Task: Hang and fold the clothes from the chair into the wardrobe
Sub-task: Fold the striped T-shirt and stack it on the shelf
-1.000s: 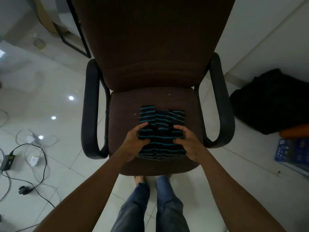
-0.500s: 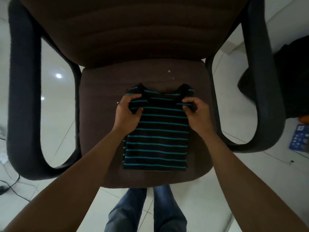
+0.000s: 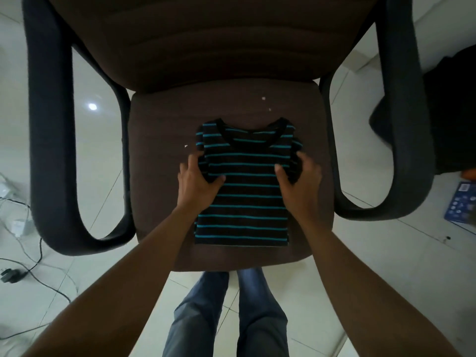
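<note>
Folding a striped shirt (image 3: 244, 191) on the chair (image 3: 159, 150).
The left hand (image 3: 198, 182) and right hand (image 3: 301, 184) each grip one side, apparently tucking sleeves.

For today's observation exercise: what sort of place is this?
Probably a home room or small office: a brown fabric office chair with black armrests, glossy white floor tiles, and black charger cables trailing on them.

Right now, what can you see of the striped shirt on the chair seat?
The striped shirt is black with thin teal stripes and a dark round neckband; it looks like soft knit. It lies flat on the brown chair seat, folded to a narrow rectangle, neck toward the backrest. The left hand and right hand grip its side edges below the shoulders, where fabric bunches.
</note>
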The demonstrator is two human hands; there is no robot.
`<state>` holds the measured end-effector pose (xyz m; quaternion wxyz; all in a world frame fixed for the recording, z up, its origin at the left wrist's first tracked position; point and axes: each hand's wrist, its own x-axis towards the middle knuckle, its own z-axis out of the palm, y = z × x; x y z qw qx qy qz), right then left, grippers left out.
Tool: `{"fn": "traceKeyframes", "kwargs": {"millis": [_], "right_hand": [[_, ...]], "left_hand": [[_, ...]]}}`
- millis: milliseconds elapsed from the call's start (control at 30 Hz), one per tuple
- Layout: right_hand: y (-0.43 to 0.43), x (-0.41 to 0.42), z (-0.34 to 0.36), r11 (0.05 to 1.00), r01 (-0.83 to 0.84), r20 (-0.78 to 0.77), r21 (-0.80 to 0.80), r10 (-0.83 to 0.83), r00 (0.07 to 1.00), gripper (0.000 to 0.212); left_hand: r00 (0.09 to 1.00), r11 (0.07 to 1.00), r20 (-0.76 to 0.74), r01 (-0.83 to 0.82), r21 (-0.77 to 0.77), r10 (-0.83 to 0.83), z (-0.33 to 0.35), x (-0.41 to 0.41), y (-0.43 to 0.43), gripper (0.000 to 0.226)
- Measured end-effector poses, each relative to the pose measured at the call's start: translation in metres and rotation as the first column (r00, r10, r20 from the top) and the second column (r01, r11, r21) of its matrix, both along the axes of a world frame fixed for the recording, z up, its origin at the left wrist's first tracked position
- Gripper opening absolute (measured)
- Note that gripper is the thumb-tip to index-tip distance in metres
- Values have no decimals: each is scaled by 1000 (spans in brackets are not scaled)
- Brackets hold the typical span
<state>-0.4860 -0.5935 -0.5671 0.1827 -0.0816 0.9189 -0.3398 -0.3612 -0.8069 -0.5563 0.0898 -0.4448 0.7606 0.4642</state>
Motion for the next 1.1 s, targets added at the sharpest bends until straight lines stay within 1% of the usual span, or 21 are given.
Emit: {"fn": "traceKeyframes", "kwargs": {"millis": [67, 133, 233, 267, 333, 400, 467, 567, 633, 667, 733, 800, 900, 967, 1100], "right_hand": [[3, 19, 3, 1000, -24, 86, -16, 25, 996, 78], [0, 32, 3, 995, -49, 158, -87, 63, 985, 87], [-4, 39, 4, 982, -85, 226, -172, 123, 966, 91], [-5, 38, 3, 975, -95, 246, -199, 143, 959, 89], [-5, 35, 2, 967, -121, 284, -223, 183, 941, 84], [-6, 30, 2, 968, -140, 317, -210, 203, 926, 77], [-6, 27, 4, 963, -142, 338, -228, 215, 916, 68], [-3, 27, 13, 952, -141, 342, -272, 233, 911, 59], [0, 27, 24, 947, -111, 350, -300, 218, 911, 54], [2, 26, 32, 946, -96, 355, -310, 209, 911, 52], [6, 21, 55, 946, -85, 361, -313, 201, 911, 49], [10, 16, 85, 949, -73, 369, -308, 190, 910, 46], [13, 10, 137, 948, -75, 337, -308, 182, 924, 44], [14, 8, 173, 946, -77, 301, -315, 176, 937, 44], [19, 15, 247, 938, -33, 211, -346, 112, 971, 42]], "left_hand": [[1000, 999, 11, 8, 44, -8, 5, 12, 7, 78], [1000, 997, -7, 27, 70, -27, 8, 18, 9, 76], [997, 981, -55, 59, 186, -49, 9, 22, 9, 70], [997, 972, -70, 58, 228, -43, 9, 23, 9, 68], [996, 966, -94, 35, 257, -11, 9, 23, 11, 62], [992, 970, -129, 20, 243, 12, 9, 23, 14, 61], [987, 974, -160, 38, 224, -2, 10, 20, 16, 62], [989, 958, -145, 58, 281, -18, 15, 14, 16, 56], [992, 946, -129, 34, 323, 9, 26, 12, 17, 48], [992, 942, -126, 17, 336, 27, 34, 12, 17, 46], [991, 931, -127, -1, 366, 51, 58, 11, 18, 51], [990, 928, -138, 16, 372, 38, 89, 10, 18, 59], [982, 925, -184, 42, 377, 30, 145, 7, 16, 62], [977, 924, -211, 84, 374, -3, 186, 3, 16, 63], [950, 929, -293, 204, 308, -111, 254, 1, 18, 65]]}}
